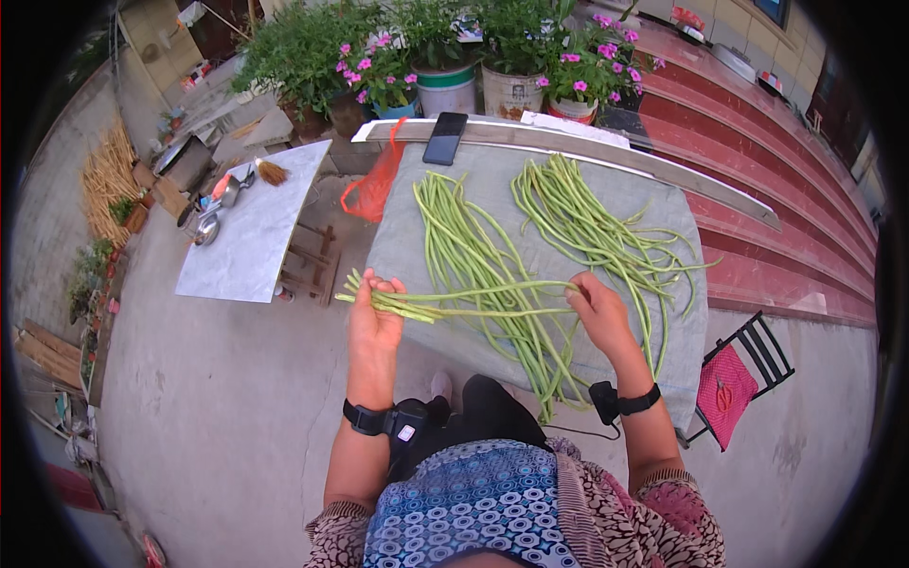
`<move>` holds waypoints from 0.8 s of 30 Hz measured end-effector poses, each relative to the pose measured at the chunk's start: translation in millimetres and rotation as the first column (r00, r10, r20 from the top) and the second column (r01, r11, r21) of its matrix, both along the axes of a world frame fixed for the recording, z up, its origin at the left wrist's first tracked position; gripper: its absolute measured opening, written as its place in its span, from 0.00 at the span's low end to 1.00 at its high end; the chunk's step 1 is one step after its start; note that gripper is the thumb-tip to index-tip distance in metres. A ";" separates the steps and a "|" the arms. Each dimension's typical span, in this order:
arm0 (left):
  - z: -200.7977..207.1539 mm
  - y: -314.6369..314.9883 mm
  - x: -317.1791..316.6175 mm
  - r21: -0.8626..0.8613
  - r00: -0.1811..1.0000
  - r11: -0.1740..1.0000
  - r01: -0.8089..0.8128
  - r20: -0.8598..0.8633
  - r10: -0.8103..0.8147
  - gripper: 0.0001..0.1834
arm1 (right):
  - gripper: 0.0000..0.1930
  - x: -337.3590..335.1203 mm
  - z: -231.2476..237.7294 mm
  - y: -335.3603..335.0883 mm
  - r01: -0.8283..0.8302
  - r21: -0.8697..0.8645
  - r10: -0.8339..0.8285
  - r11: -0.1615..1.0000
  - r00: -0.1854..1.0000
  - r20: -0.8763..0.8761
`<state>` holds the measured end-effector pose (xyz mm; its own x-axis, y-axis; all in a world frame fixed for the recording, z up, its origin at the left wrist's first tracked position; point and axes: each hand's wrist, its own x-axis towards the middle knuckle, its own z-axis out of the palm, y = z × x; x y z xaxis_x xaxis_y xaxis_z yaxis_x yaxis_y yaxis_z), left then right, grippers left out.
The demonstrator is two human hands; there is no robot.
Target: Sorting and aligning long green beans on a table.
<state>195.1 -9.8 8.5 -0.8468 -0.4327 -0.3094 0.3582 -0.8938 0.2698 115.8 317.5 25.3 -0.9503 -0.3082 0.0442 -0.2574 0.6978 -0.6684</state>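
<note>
A few long green beans (473, 310) stretch sideways between my hands, over the table's near left part. My left hand (375, 314) is closed round their bunched ends, which stick out past it to the left. At the other side my right hand (600, 310) pinches the beans with thumb and fingers. Below them a long bundle of beans (478, 256) lies across the grey cloth-covered table (393, 237), its tips reaching the near edge. A second bundle of beans (587, 213) is spread out to the right of it.
A black phone (445, 138) rests at the table's far edge, by a long board (568, 151). An orange plastic bag (377, 180) hangs at the left corner. Right stands a chair (729, 393) with scissors (724, 395); red steps (757, 189) rise behind. Farther left is a white-topped table (256, 237).
</note>
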 end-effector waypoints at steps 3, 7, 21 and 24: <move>-0.2 8.3 -9.0 0.002 0.999 0.999 0.041 -0.004 -0.041 0.08 | 0.07 -4.0 1.8 -3.0 -0.006 -0.608 0.068 0.794 0.995 0.079; -3.2 8.8 -21.8 0.073 0.997 0.995 0.066 0.038 -0.068 0.08 | 0.11 -9.3 24.4 2.3 0.017 -0.534 -0.143 0.846 0.970 -0.196; -82.8 -6.0 -45.1 -0.041 0.944 0.987 0.155 0.301 -0.136 0.09 | 0.13 46.9 -30.1 -0.9 0.052 0.287 -0.026 0.956 0.995 -0.093; -90.1 -1.9 -39.8 -0.190 0.931 0.963 0.193 0.344 -0.118 0.10 | 0.14 56.7 -71.6 14.7 0.411 -0.057 -0.377 0.910 0.877 0.299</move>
<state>155.2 -11.7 -81.7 -0.7765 -0.3918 -0.4934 0.0783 -0.8371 0.5415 172.6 332.2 -46.3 -0.9707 0.0859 -0.2243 0.2286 0.6169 -0.7531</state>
